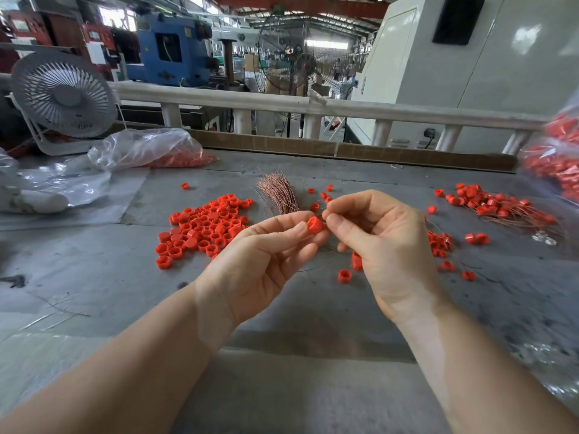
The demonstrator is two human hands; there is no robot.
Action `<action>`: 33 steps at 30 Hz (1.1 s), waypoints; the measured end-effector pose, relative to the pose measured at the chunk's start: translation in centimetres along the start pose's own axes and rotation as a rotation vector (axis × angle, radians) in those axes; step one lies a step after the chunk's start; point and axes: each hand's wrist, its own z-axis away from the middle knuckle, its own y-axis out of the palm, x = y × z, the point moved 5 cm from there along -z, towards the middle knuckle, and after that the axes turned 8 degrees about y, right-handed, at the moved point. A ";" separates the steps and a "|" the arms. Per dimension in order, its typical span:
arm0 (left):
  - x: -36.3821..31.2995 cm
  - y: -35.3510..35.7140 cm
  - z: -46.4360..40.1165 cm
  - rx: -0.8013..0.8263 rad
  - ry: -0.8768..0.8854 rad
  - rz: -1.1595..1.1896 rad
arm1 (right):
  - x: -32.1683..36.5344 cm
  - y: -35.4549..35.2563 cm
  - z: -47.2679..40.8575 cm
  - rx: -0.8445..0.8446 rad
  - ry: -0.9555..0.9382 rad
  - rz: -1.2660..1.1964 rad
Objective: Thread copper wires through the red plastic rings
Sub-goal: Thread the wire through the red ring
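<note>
Your left hand (266, 258) pinches 1 red ring (315, 224) between thumb and fingertips, held up above the bench (94, 277), centre of view. Your right hand (379, 239) is curled, thumb and forefinger pinched together right beside the ring; a copper wire there is too thin to make out, so can't confirm what that hand grips. Both forearms come in from the bottom edge.

On the bench: big pile of loose red rings (203, 227) left of your hands, copper wire bundle (279, 192) lying just behind the hands, fanned out at its far end. Scattered single rings around the bundle and under your right hand. Far right, a heap of rings with wires (498, 208) through them. Clear plastic bag of red rings (163, 151) at back left, another bag (557, 158) at right edge, blurred. White desk fan (64, 95) at back left corner. White railing (282, 104) runs behind the bench.
</note>
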 end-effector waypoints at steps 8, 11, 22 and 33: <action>0.1 -0.1 0.0 -0.007 -0.039 0.011 | -0.1 0.0 0.0 0.001 0.004 -0.001; 0.2 -0.2 0.0 0.013 -0.036 -0.010 | -0.2 -0.1 -0.1 -0.001 0.001 0.015; -0.7 -0.5 0.0 -0.003 0.315 -0.385 | -2.3 0.2 -0.2 0.028 0.228 0.215; -1.1 0.3 0.5 0.029 0.514 -0.693 | -2.3 0.4 -0.2 0.052 0.220 0.362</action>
